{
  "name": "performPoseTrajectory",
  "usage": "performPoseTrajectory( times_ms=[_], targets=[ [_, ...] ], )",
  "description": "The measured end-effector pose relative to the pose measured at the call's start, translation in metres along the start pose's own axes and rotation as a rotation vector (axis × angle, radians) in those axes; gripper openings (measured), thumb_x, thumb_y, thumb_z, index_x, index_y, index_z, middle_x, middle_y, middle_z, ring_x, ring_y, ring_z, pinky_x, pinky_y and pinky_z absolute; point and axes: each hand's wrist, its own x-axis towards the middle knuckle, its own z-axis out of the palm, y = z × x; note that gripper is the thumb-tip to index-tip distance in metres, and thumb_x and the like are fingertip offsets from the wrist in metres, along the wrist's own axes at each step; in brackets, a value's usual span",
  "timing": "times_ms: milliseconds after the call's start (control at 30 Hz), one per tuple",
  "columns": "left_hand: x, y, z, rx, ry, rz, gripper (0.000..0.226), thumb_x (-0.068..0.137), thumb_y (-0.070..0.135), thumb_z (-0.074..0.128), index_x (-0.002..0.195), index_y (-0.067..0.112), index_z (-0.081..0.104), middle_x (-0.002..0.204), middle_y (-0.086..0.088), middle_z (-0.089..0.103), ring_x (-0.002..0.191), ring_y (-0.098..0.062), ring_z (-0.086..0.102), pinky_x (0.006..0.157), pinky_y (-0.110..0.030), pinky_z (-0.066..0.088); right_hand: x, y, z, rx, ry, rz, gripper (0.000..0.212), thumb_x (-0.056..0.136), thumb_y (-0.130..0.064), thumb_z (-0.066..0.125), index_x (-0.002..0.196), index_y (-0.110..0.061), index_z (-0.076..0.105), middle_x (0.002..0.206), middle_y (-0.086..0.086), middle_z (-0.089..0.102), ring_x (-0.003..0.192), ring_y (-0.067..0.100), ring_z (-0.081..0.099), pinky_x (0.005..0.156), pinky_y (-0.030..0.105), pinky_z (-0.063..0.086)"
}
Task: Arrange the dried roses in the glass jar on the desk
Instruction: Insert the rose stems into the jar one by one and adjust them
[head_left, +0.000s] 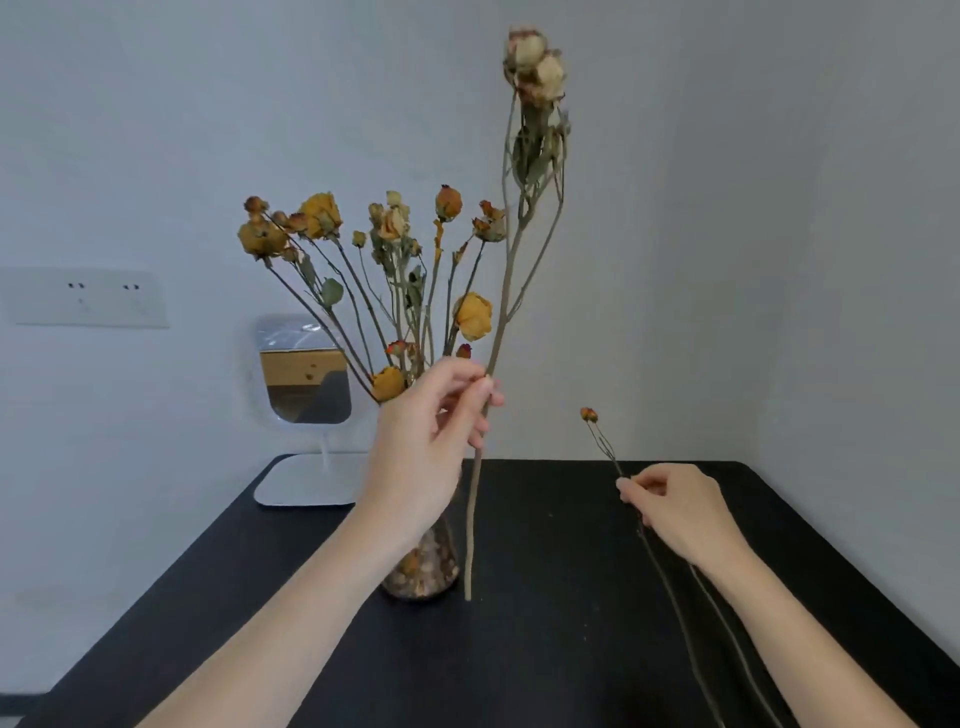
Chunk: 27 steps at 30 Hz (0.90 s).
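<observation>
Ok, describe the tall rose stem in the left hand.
The tall rose stem is a long, thin, dry brownish stalk, held nearly upright and leaning slightly right. Above the middle it forks into thin branches with withered green leaves, topped by two pale cream blooms. The left hand pinches it below the middle. Its cut end hangs just right of the glass jar; whether it touches the black desk is unclear.

Head view, looking forward-down over desk (545, 649), close
</observation>
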Motion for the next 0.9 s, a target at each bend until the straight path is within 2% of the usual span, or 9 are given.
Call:
performPoseTrajectory(
  times_ms=[133, 300, 433, 567, 767, 900],
  targets=[
    [0.005, 0.014, -0.041, 0.06, 0.16, 0.09, 0.013, 0.09, 0.022, 0.05, 0.091, 0.032, 0.058, 0.082, 0.013, 0.069, 0.068, -0.001, 0.062, 0.061, -0.011, 0.049, -0.005, -0.018, 0.013, 0.02, -0.028, -0.049, 0.016, 0.09, -0.031, 0.056, 0.084, -0.019, 0.066, 0.069, -0.001, 0.063, 0.064, 0.008, 0.058, 0.054, 0.016, 0.035],
    [0.006, 0.024, -0.083, 0.084, 0.354, 0.2, 0.019, 0.095, 0.018, 0.048, 0.09, 0.034, 0.058, 0.085, 0.018, 0.069, 0.066, -0.003, 0.06, 0.061, -0.011, 0.049, -0.008, -0.03, 0.021, 0.016, -0.038, -0.082, 0.016, 0.09, -0.031, 0.057, 0.079, -0.022, 0.063, 0.062, -0.002, 0.06, 0.061, 0.009, 0.057, 0.054, 0.017, 0.037],
    [0.013, 0.026, -0.097, 0.04, 0.479, 0.206, 0.02, 0.095, 0.017, 0.048, 0.088, 0.033, 0.058, 0.081, 0.018, 0.069, 0.065, -0.003, 0.06, 0.062, -0.012, 0.048, -0.008, -0.036, 0.024, 0.029, -0.027, -0.107, 0.017, 0.089, -0.03, 0.057, 0.077, -0.021, 0.063, 0.06, -0.003, 0.059, 0.059, 0.008, 0.056, 0.052, 0.016, 0.035],
    [0.023, 0.028, -0.097, 0.008, 0.529, 0.222, 0.019, 0.096, 0.016, 0.047, 0.087, 0.031, 0.057, 0.079, 0.017, 0.069, 0.065, -0.002, 0.06, 0.064, -0.014, 0.049, -0.009, -0.038, 0.027, 0.031, -0.031, -0.121, 0.016, 0.089, -0.029, 0.057, 0.081, -0.017, 0.065, 0.061, -0.001, 0.059, 0.06, 0.009, 0.057, 0.053, 0.015, 0.036],
    [0.034, 0.034, -0.092, -0.013, 0.567, 0.263, 0.018, 0.096, 0.015, 0.046, 0.089, 0.029, 0.055, 0.085, 0.005, 0.066, 0.066, -0.001, 0.06, 0.065, -0.014, 0.049, -0.007, -0.038, 0.026, 0.022, -0.024, -0.119, 0.016, 0.089, -0.03, 0.058, 0.079, -0.019, 0.063, 0.061, -0.001, 0.059, 0.06, 0.009, 0.057, 0.054, 0.017, 0.037],
    [0.038, 0.033, -0.091, 0.03, 0.564, 0.276, 0.017, 0.096, 0.018, 0.046, 0.09, 0.031, 0.054, 0.086, 0.009, 0.066, 0.066, -0.001, 0.061, 0.067, -0.017, 0.05, -0.006, -0.037, 0.025, 0.009, -0.025, -0.114, 0.016, 0.09, -0.03, 0.057, 0.08, -0.018, 0.063, 0.062, -0.001, 0.059, 0.061, 0.01, 0.057, 0.053, 0.016, 0.037]
  ],
)
